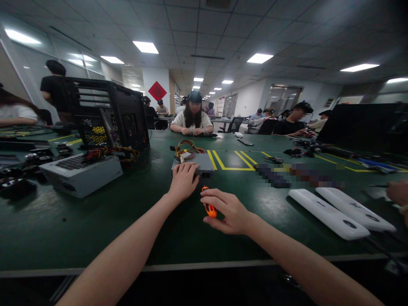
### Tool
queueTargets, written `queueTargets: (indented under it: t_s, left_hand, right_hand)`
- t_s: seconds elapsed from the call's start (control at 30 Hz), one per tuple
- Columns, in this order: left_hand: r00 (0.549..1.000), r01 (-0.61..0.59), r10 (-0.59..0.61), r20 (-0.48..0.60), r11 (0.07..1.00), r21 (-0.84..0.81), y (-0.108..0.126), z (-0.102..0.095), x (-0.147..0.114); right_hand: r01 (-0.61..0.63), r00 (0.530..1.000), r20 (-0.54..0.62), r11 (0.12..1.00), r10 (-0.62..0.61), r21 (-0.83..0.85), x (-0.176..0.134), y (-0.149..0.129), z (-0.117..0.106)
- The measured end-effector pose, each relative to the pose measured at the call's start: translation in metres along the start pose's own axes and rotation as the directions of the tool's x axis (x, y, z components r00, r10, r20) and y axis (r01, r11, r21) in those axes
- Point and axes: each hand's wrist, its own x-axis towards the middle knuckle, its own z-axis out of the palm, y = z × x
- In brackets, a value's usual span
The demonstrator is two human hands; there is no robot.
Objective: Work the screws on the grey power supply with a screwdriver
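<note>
A small grey computer power supply point(205, 160) lies flat on the green table, with its socket side facing me and a bundle of coloured wires point(191, 146) at its far side. My left hand point(182, 182) grips it from the near left, fingers over the top and thumb at the near edge. In my right hand point(228, 211) is an orange-handled screwdriver point(210, 209), held between thumb and fingers. Its thin shaft points away from me at the near face of the power supply. Whether the tip touches a screw cannot be made out.
A larger power supply point(86, 172) and an open black computer case point(110, 114) stand left. Two white devices point(330, 214) lie right, near a dark monitor point(366, 129). A person point(193, 119) sits across the table point(178, 238); another person's hand point(398, 193) shows at the right edge.
</note>
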Motion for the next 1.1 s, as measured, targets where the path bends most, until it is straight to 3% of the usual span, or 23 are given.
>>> queueTargets:
  t_s: [1.1]
  left_hand:
    - [1.0, 0.001, -0.001, -0.005, 1.0, -0.002, 0.0003, 0.0001, 0.0006]
  right_hand:
    - [-0.005, 0.997, 0.079, 1.0, 0.005, 0.0, 0.0007, -0.0015, -0.001]
